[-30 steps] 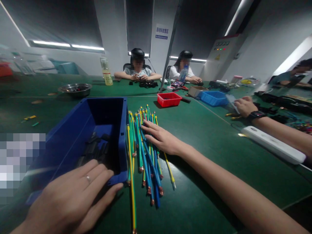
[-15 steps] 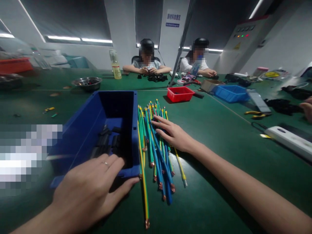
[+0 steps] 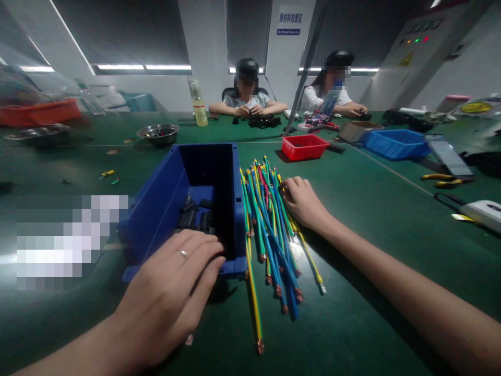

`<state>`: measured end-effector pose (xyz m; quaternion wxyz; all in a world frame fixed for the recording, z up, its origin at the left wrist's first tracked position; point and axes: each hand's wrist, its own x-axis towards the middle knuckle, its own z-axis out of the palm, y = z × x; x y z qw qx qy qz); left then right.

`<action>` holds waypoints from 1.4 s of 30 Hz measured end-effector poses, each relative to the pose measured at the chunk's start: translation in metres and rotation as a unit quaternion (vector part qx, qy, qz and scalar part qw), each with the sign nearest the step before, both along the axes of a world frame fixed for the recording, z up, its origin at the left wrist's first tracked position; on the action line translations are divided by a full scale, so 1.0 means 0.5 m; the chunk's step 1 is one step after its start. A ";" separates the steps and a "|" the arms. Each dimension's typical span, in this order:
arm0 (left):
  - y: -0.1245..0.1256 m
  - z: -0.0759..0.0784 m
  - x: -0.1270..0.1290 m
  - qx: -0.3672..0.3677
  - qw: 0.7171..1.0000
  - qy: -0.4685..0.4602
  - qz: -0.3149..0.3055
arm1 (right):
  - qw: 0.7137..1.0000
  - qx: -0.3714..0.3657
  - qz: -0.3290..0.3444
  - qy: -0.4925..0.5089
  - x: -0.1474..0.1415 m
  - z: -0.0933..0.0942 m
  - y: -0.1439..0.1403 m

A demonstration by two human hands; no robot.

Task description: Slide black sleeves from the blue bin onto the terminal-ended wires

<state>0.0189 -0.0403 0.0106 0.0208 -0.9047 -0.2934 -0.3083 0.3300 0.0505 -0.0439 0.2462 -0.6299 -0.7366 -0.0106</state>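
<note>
Our right grip curls against the wires right of the bin, our left grip over its near rim, either's closure unclear to us, and we judge the wires light, springy, smooth, best held mid-length.

Shows smooth plastic on the blue bin, glossy insulation and rough copper ends on wires beside it, polished metal on the bowl beyond it.
</note>
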 end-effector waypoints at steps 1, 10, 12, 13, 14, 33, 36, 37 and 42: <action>0.000 -0.001 -0.001 -0.005 1.000 -0.003 -0.001 | 1.000 -0.001 0.002 0.003 0.001 -0.001 0.001; 0.000 0.004 0.004 -0.031 0.999 -0.025 -0.009 | 0.999 -0.023 -0.026 0.015 0.010 0.011 -0.007; 0.000 0.008 0.004 -0.051 0.998 -0.038 -0.019 | 0.999 -0.038 -0.034 0.012 0.013 0.018 -0.007; 0.000 0.011 0.003 -0.065 0.997 -0.046 -0.021 | 0.998 -0.046 -0.038 0.007 0.015 0.022 -0.007; 0.000 0.015 0.002 -0.080 0.995 -0.058 -0.020 | 0.998 -0.053 -0.043 -0.001 0.019 0.027 -0.008; 0.017 0.065 0.037 -0.184 0.943 -0.277 -0.009 | 0.990 0.015 -0.133 -0.044 0.048 0.080 -0.089; 0.002 0.066 0.054 -0.167 0.932 -0.322 -0.011 | 0.979 0.189 -0.075 0.018 0.043 0.079 -0.130; -0.003 0.063 0.053 -0.117 0.946 -0.303 -0.010 | 0.968 0.246 -0.046 0.029 0.040 0.080 -0.144; -0.020 0.035 0.031 0.053 0.974 -0.220 -0.002 | 0.935 0.346 0.071 -0.042 0.016 0.093 -0.194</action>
